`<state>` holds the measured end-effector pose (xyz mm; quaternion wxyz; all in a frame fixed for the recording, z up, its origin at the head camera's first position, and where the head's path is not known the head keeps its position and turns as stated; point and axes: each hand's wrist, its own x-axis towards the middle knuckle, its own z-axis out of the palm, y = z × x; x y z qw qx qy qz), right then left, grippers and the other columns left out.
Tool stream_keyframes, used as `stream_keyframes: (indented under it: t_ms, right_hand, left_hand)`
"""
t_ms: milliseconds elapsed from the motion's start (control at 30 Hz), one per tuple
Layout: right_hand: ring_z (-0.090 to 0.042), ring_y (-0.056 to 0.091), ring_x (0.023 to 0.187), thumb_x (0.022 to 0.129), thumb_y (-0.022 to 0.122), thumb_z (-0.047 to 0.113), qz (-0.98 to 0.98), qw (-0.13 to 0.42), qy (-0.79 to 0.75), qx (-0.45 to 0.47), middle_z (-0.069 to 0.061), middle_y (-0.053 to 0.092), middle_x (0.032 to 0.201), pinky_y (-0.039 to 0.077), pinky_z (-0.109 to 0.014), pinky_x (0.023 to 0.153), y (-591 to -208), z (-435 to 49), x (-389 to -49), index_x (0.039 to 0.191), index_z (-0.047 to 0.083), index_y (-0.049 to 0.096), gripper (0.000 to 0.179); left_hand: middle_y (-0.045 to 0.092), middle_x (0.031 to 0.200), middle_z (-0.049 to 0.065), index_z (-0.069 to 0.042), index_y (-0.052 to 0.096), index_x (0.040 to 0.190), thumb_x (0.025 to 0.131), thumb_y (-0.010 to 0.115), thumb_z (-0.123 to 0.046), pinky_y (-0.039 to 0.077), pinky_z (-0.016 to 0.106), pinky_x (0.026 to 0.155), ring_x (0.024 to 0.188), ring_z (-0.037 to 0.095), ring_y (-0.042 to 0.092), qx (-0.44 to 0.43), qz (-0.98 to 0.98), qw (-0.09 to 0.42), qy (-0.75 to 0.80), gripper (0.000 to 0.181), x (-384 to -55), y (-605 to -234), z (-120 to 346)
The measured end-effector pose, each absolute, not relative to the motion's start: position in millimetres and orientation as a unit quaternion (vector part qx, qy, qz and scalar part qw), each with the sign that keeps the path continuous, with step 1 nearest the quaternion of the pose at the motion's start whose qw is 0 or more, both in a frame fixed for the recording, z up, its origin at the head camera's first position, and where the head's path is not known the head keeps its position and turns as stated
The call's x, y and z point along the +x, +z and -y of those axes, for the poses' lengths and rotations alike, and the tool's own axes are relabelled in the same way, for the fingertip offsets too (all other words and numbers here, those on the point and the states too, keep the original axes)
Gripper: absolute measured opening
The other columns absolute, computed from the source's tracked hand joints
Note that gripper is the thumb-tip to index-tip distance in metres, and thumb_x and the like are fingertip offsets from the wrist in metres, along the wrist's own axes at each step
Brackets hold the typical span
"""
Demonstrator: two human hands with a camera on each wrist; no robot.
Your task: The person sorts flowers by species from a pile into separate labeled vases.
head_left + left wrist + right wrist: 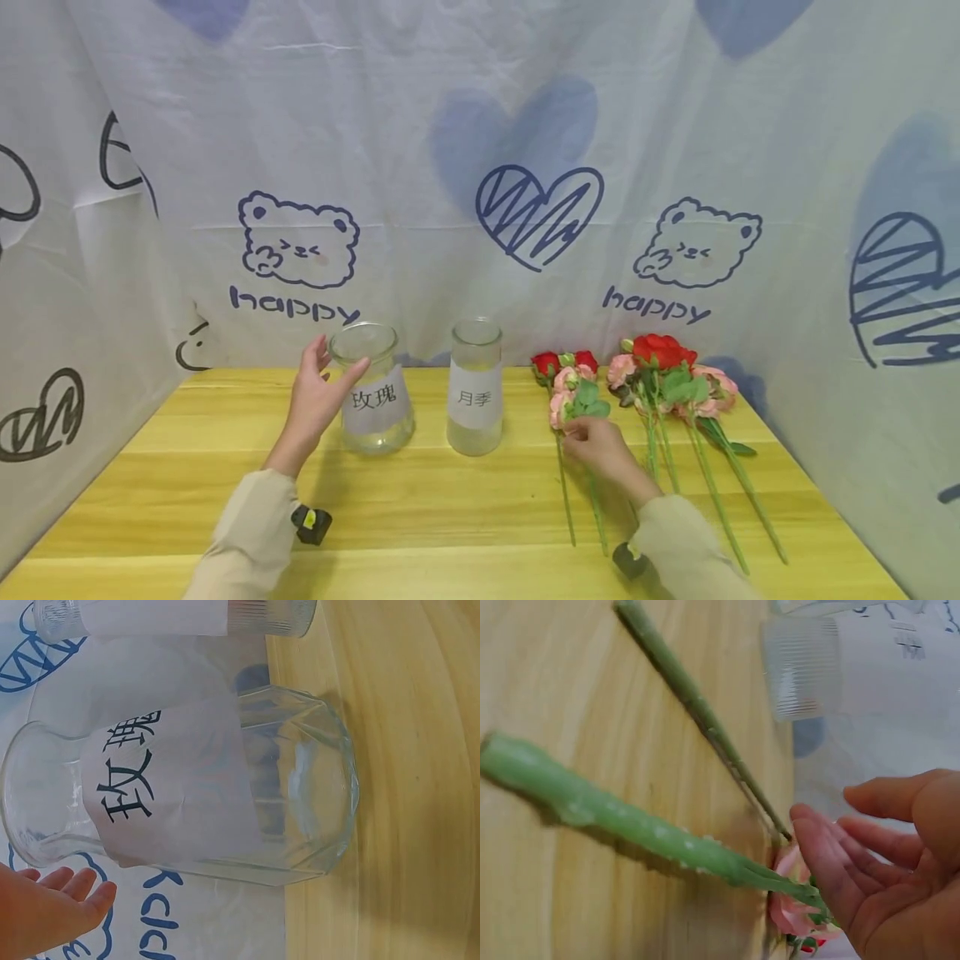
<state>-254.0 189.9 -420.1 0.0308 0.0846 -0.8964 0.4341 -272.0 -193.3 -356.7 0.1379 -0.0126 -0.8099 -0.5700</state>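
Observation:
My left hand (315, 400) is beside the left side of a wide glass vase (378, 439), thumb and fingers spread and relaxed. The vase stands upright and bears a white paper label with black characters. In the left wrist view the fingertips (97, 900) are just off its neck. On the right, my right hand (603, 454) is over the stems of a small group of artificial flowers with pink blooms (562, 408) and red blooms (546, 364). The right wrist view shows its thumb apart from loosely bent fingers, close to a green stem (652, 832); no grip is visible.
A narrower labelled glass vase (475, 440) stands upright between the hands. Further right lies a larger group of red flowers (663, 352) and pink flowers (716, 392), long stems pointing toward the front. A printed cloth (420, 275) hangs behind the wooden table (450, 517).

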Motion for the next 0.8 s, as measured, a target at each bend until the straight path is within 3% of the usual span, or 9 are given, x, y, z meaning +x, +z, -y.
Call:
stream_keyframes:
  t_ms: [167,300,400,467,633,800]
  right_hand:
    - [-0.022,0.064,0.070,0.081,0.062,-0.005,0.910,0.032,0.409,0.057,-0.014,0.068,0.082,0.056,-0.032,0.056,-428.2,-184.0,-261.8,0.102,-0.014,0.066,0.024]
    - [-0.014,0.056,0.052,0.080,0.064,-0.002,0.939,0.037,0.339,0.050,-0.004,0.060,0.064,0.048,-0.025,0.045,-427.2,-175.8,-265.9,0.073,-0.004,0.065,0.007]
    - [-0.010,0.041,0.045,0.077,0.067,0.000,0.957,0.052,0.279,0.052,0.005,0.041,0.049,0.036,-0.022,0.042,-424.8,-169.6,-269.5,0.054,0.010,0.048,0.031]
    - [-0.011,0.034,0.046,0.073,0.067,0.000,0.962,0.059,0.259,0.058,0.006,0.031,0.048,0.030,-0.023,0.044,-423.4,-166.6,-271.7,0.050,0.014,0.040,0.039]
    - [-0.016,0.033,0.053,0.064,0.065,-0.003,0.968,0.067,0.232,0.065,0.004,0.028,0.052,0.035,-0.028,0.052,-421.8,-161.7,-275.9,0.051,0.015,0.035,0.038]
    - [-0.022,0.054,0.060,0.061,0.065,-0.005,0.977,0.066,0.192,0.059,-0.001,0.047,0.054,0.049,-0.043,0.066,-423.7,-160.5,-279.6,0.053,0.012,0.043,0.029]
  left_hand:
    - [0.015,0.158,0.019,-0.005,0.006,0.154,0.091,0.065,-0.037,0.020,0.044,0.116,0.141,0.035,0.022,-0.010,0.811,0.127,-0.571,0.092,-275.3,-356.7,188.8]
    - [0.016,0.157,0.019,-0.005,0.007,0.154,0.092,0.065,-0.036,0.020,0.045,0.116,0.141,0.036,0.022,-0.005,0.807,0.128,-0.577,0.091,-276.9,-357.9,187.9]
    - [0.018,0.157,0.019,-0.004,0.007,0.154,0.092,0.065,-0.034,0.020,0.044,0.116,0.140,0.036,0.023,0.000,0.802,0.132,-0.583,0.090,-278.1,-357.8,188.0]
    - [0.020,0.157,0.018,-0.004,0.007,0.154,0.092,0.065,-0.034,0.021,0.044,0.116,0.140,0.037,0.023,0.004,0.797,0.135,-0.588,0.089,-278.7,-357.8,187.7]
    - [0.023,0.156,0.018,-0.004,0.009,0.153,0.092,0.066,-0.030,0.023,0.045,0.115,0.139,0.037,0.026,0.009,0.782,0.142,-0.606,0.087,-278.6,-358.4,185.7]
    - [0.024,0.155,0.017,-0.005,0.010,0.153,0.093,0.066,-0.028,0.026,0.046,0.114,0.138,0.038,0.028,0.011,0.771,0.143,-0.620,0.086,-278.3,-358.3,181.9]
